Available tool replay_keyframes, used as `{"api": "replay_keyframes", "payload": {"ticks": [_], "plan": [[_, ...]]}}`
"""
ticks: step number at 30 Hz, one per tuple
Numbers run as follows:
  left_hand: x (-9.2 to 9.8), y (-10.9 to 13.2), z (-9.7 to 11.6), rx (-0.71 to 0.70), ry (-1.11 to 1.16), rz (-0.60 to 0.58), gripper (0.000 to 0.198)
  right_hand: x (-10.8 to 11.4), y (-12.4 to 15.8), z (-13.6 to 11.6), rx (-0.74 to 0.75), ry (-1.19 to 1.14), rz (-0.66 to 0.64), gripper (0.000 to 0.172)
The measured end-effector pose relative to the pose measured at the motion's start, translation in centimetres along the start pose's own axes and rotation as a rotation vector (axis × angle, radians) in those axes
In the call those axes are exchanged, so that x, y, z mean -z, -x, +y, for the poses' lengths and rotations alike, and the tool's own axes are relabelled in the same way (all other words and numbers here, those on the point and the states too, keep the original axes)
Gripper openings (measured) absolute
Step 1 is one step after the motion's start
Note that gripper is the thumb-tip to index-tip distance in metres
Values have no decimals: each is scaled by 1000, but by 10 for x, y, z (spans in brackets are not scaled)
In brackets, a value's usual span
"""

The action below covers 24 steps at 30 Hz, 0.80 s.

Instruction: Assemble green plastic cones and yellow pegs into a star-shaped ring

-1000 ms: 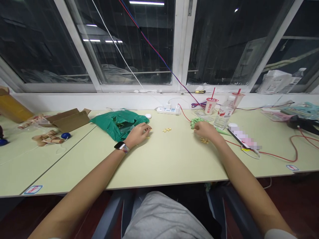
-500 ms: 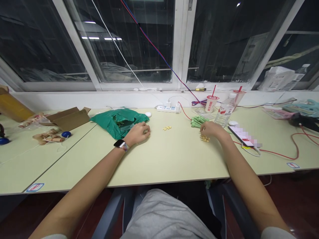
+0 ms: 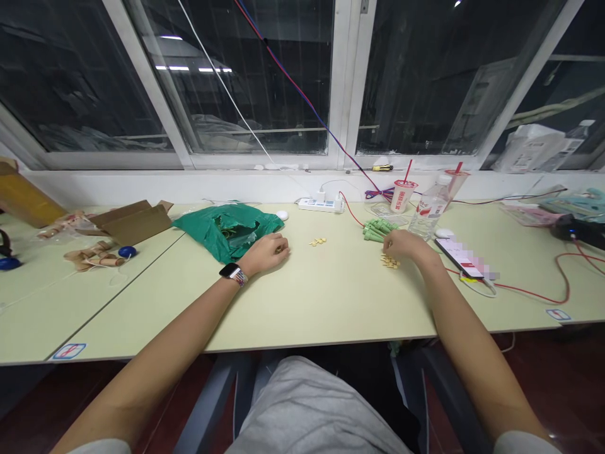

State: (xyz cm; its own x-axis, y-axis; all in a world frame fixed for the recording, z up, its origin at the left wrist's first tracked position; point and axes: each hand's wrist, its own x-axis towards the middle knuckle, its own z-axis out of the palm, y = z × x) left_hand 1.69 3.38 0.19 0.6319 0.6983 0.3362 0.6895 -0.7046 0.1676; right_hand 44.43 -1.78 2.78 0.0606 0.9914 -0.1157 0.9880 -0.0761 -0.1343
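"Work in the head view: where is it found, measured from the green bag [image 3: 205,228]?"

"To the right of the bag, a few loose pale pieces [image 3: 318,241] are laid on the table [image 3: 307,302]; farther right, beside the right hand [image 3: 405,244], a second pale pile [image 3: 390,261] is gathered, with a bundle of green stalks [image 3: 377,231] set just behind it."

"How are the grips formed?"

"The left hand [image 3: 265,254] is rested at the bag's near right edge, fingers curled; whether anything is held cannot be told. The right fingertips are drawn together over the second pile, but no clamped piece can be made out."

"And how is this step best done?"

"As judged, small pieces are best pinched singly, by the fingertips alone, with the palm held high so that neither the pile nor the stalks are nudged."

"What is hidden?"

"The right fingertips are partly masked by their own hand, the left palm is turned away, and the bag's contents are barely shown through its dark opening."
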Motion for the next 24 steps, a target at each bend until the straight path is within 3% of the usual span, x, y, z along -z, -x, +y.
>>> {"api": "replay_keyframes", "payload": {"ticks": [8, 12, 15, 19, 24], "plan": [[-3, 1, -3, -13, -3, -7, 20, 2, 5, -5, -22, -6, 3, 24], [-4, 1, -1, -12, 4, -11, 18, -3, 7, -18, -3, 3, 155, 24], [-3, 1, 0, -10, 1, -14, 19, -15, 5, -42, 169, -63, 289, 25], [-2, 1, 2, 5, -6, -30, 20, -38, -1, -93, 477, -217, 306, 28], [-3, 2, 4, 10, -13, -24, 20, -59, -15, -156, 732, -31, 376, 34]]}}
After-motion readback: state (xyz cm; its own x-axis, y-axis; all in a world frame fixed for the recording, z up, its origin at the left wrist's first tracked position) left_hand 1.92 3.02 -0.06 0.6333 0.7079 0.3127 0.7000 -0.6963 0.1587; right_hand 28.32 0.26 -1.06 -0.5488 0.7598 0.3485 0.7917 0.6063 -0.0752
